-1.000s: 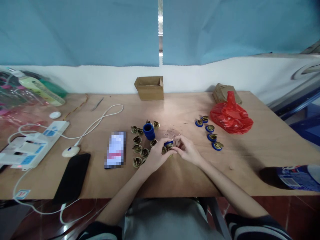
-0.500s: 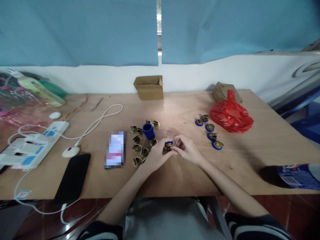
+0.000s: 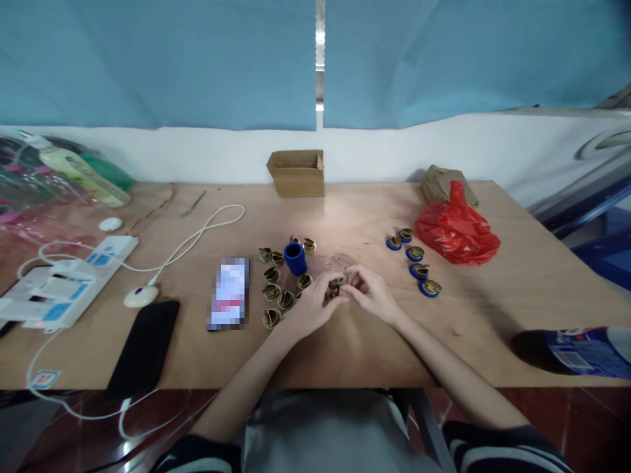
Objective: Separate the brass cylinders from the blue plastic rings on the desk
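In front of me, my left hand [image 3: 315, 307] is closed on a round brass-coloured fitting [image 3: 336, 285] with a raised tab. My right hand [image 3: 371, 293] meets it from the other side, fingertips pinched at the fitting's edge; whether they also hold a small part is hidden. Left of the hands lie several similar brass fittings [image 3: 271, 292] without blue rings. Among them stands a stack of blue rings [image 3: 296, 260]. Thin wire-like rings [image 3: 340, 257] lie just beyond my fingers. To the right, several brass fittings [image 3: 415, 253] sit in blue rings.
A phone with a lit screen [image 3: 229, 293] and a dark phone [image 3: 144, 347] lie left, near a power strip [image 3: 83, 282] and white cables. A cardboard box [image 3: 298, 177] stands at the back. At right are a red plastic bag [image 3: 458, 230] and a drink bottle [image 3: 574, 351].
The hands stay together at nearly the same spot, with the fingers shifted slightly around the fitting. Its blue edge shows less now. The whole view has moved a little.
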`<state>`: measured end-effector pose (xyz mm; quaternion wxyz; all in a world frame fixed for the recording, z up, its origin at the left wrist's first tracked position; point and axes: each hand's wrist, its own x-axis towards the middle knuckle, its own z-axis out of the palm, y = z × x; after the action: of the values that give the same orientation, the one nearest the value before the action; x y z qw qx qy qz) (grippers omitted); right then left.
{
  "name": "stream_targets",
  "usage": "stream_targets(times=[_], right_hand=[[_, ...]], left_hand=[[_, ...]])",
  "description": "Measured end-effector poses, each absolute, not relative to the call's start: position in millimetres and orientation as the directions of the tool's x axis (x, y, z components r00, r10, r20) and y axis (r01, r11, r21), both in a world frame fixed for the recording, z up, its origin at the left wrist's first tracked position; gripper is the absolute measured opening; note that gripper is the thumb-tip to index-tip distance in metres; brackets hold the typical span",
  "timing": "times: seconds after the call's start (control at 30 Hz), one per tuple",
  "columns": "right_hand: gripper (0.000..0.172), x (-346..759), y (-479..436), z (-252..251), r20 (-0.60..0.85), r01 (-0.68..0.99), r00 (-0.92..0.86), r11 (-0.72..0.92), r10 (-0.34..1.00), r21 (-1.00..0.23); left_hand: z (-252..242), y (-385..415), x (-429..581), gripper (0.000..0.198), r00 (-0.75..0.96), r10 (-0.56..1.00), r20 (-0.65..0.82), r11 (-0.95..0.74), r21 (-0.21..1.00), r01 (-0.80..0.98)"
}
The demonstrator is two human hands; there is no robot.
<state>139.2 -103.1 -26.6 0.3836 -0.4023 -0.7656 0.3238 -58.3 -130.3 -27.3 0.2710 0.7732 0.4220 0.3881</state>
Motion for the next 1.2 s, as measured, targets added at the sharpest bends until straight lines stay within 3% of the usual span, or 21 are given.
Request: stream_targets(times=[0.63,0.8,1.2], right_hand=[[0.007,134.3,-108.6,-25.9,0.315,0.375,-0.399,0.467,0.861,-0.801],[0.022,135.6,-107.5,-27.1,0.289,0.370,-0.392,0.438,0.873,-0.819],[0.011,136.6,-107.8,-24.3,0.320,0.379,-0.397,0.471,0.860,-0.797]], left_hand=[[-30.5,-131.0,-58.0,0.047,0.260,0.912,0.317,-0.408,0.769,0.492],[-30.1,-131.3,-56.9,0.047,0.269,0.904,0.332,-0.425,0.761,0.490],[-28.8,-132.0,-56.1,0.045,0.289,0.893,0.345,-0.447,0.749,0.490]])
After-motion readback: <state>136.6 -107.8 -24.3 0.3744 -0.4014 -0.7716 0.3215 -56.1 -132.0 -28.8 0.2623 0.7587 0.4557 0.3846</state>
